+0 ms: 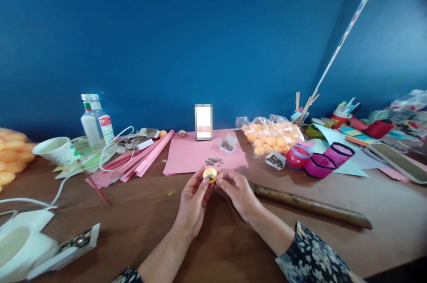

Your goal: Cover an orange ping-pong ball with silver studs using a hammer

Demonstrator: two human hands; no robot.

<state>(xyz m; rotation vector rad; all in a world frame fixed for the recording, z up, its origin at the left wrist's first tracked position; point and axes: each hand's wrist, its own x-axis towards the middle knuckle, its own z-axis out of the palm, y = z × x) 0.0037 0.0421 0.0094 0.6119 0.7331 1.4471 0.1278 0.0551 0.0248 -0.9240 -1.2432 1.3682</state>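
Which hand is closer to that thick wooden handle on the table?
The right one. The right hand is just left of the wooden handle, close to its near end; the left hand is farther left, at the orange ball.

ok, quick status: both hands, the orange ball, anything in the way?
Left hand holding orange ball, shiny metal on its face. Right hand at ball's edge, grip unclear. Wooden handle near that hand, clear of the ball.

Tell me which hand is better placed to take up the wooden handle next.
Right, most likely: the wooden handle lies on that side, beside the right hand. The left hand is farther off, though both are at the orange ball.
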